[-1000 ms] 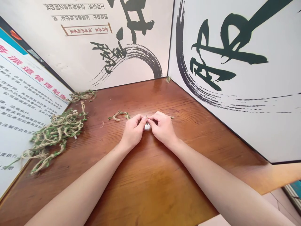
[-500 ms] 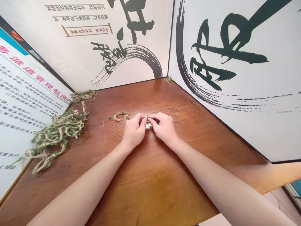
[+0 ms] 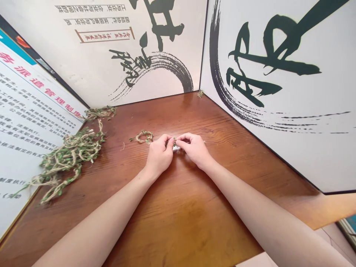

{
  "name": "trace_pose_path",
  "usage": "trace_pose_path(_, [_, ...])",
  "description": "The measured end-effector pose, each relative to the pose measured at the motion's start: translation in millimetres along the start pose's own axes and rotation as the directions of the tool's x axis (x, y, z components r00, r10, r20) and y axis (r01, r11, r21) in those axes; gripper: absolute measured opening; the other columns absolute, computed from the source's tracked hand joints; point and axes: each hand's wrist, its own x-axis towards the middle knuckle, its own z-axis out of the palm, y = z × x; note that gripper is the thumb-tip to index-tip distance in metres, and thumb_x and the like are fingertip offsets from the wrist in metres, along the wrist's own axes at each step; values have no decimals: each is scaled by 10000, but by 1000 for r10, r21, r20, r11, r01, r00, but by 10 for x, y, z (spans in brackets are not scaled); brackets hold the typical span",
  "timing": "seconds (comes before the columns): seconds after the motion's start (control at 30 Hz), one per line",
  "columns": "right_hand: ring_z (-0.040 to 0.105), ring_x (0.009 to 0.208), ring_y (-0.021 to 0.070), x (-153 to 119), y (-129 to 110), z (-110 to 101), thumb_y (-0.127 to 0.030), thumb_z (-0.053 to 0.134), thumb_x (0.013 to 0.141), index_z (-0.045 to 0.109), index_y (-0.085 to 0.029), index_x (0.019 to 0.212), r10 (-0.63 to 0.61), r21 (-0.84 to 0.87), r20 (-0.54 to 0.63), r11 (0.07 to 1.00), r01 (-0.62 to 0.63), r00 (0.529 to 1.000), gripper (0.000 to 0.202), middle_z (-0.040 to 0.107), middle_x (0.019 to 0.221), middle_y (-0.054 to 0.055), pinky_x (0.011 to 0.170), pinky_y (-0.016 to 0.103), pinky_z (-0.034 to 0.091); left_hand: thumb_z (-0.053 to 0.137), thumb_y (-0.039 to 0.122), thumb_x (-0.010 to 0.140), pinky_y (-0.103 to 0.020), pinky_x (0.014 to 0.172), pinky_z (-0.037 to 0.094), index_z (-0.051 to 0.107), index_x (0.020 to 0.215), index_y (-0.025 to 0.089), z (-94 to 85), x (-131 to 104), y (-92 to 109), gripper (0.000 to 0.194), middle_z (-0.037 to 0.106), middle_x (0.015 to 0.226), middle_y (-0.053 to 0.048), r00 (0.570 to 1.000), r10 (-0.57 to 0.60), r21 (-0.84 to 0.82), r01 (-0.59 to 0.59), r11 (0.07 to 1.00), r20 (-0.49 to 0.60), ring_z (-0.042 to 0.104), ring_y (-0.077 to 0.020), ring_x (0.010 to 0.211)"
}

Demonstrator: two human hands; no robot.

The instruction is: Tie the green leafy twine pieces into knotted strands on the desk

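Observation:
My left hand (image 3: 160,154) and my right hand (image 3: 194,150) meet over the middle of the wooden table (image 3: 178,207). Both are closed in a pinch, thumb against fingers, on a short piece of leafy twine (image 3: 175,139) between them. Most of that twine is hidden by the fingers. Just beneath the fingertips shows a small white object (image 3: 176,148), too covered to name. Left of my left hand, a curved length of leafy twine (image 3: 143,136) lies on the wood.
A tangled heap of leafy twine (image 3: 73,155) lies at the left, with a smaller bunch (image 3: 100,112) behind it. A small tuft (image 3: 200,94) sits in the back corner. Printed panels (image 3: 250,81) stand along the back and sides.
My right fingertips have shifted slightly, and a little more of the white object shows below them. Both hands keep their pinch. The whole view has moved slightly.

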Motion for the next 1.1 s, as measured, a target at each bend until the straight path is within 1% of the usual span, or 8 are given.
trace_pose_path(0.13, [556,676,131,9,20,-8,-248,613,792,627,-147,767,-2,25,32,1000,1,999,105,633,728,19,688,279,448,475,344,943,-265,658,396,632,879,150,2,-3,-2,258,638,763,-23,999,41,-55,-39,998,18,535,-134,677])
trace_pose_path(0.3, [608,790,156,-4,-4,-8,-219,612,809,619,-145,761,-29,-140,-52,990,22,998,88,678,834,49,776,309,467,476,325,939,-268,645,384,599,836,152,-1,5,13,236,614,737,-22,1000,0,-15,0,1000,14,516,-134,663])
trace_pose_path(0.43, [615,788,154,-14,-13,0,-230,633,807,592,-154,792,-68,-103,-63,993,62,996,87,669,835,40,760,308,478,453,314,951,-268,663,389,526,770,162,-10,24,14,247,566,700,-13,997,-30,-109,37,993,64,494,-132,665])
trace_pose_path(0.57, [602,760,139,-34,3,22,-187,608,811,565,-166,840,-166,-65,-73,985,161,983,56,644,824,22,714,283,483,437,324,960,-275,672,389,494,747,166,-4,42,-17,271,530,681,-7,993,-60,-182,77,980,99,475,-131,660])
trace_pose_path(0.63, [606,753,139,-50,18,32,-170,587,823,591,-166,829,-212,-110,-68,973,203,975,8,654,826,26,721,286,488,434,331,961,-279,678,389,490,748,167,5,47,-36,274,527,689,-7,992,-67,-203,88,975,109,474,-132,668])
trace_pose_path(0.8, [628,786,142,-85,46,45,-150,589,826,607,-163,827,-350,-208,-98,923,324,932,22,670,844,33,775,289,509,430,359,962,-286,669,380,470,735,169,21,52,-71,299,508,690,-9,988,-74,-241,105,965,133,462,-132,668])
trace_pose_path(1.0, [677,826,159,-104,68,80,-158,583,837,686,-168,866,-337,-214,-125,927,307,933,107,723,891,39,834,314,532,441,370,963,-280,650,363,471,743,165,25,50,-85,303,511,699,-12,985,-95,-318,137,938,145,456,-123,658])
trace_pose_path(1.1, [686,830,173,-113,88,100,-213,620,846,714,-169,869,-340,-219,-135,926,307,931,106,735,894,41,831,325,535,459,372,955,-274,628,349,478,745,163,34,51,-101,297,504,684,-11,983,-101,-363,150,920,150,442,-120,641])
